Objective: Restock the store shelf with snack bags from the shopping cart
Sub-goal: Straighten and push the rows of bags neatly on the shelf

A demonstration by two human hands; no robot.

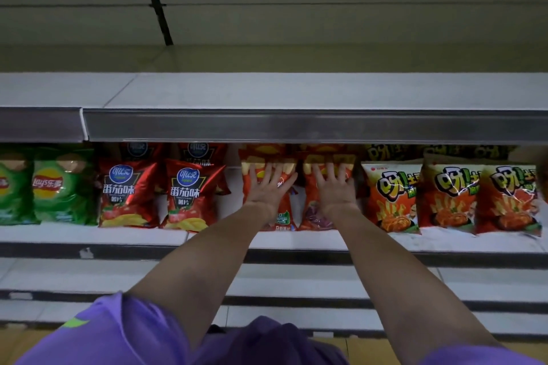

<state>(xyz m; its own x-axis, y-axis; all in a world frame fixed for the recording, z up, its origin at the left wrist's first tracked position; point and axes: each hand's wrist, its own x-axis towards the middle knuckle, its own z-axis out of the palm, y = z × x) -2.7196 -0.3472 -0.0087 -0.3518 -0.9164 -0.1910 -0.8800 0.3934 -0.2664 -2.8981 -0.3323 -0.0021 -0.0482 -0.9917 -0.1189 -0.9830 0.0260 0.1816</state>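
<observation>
Shelf (326, 241) before us: our left hand (271, 187) and right hand (335, 187), fingers spread flat, press two red snack bags (284, 216) upright, probably squaring the row.

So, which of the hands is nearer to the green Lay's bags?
Left. The left hand presses a red bag right of the green Lay's bags; the right hand lies farther right, on the next red bag.
</observation>
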